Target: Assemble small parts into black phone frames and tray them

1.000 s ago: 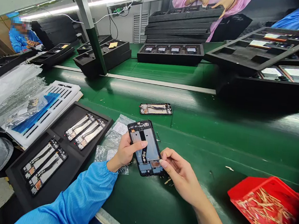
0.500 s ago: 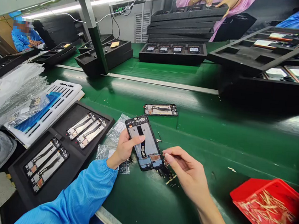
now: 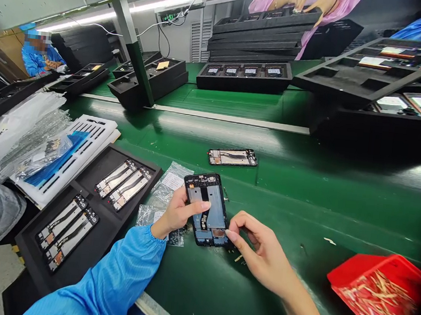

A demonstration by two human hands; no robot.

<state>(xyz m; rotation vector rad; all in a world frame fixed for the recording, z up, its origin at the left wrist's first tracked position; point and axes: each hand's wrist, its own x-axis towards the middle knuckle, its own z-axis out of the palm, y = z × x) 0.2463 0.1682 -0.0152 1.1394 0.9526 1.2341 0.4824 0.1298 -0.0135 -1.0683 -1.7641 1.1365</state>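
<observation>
**Two hands on an open phone frame at the green counter**

No brand or lettering can be read anywhere. The clear bags just left of the phone frame carry white labels, but their print is too small to make out.

The phone frame is held a little above the counter, tilted up toward the camera, its open inside facing up. The left hand, in a blue sleeve, grips the frame's left edge with the thumb laid across its face. The bare right hand comes in from the lower right, wrist low, thumb and forefinger pinched together at the frame's bottom right corner. Whether they nip something tiny there cannot be told.

Behind the phone frame, a second frame lies flat on the counter. Left of the phone frame sits a black tray with four more frames in two pairs. Well to its right stands a red bin of pale scraps.
</observation>
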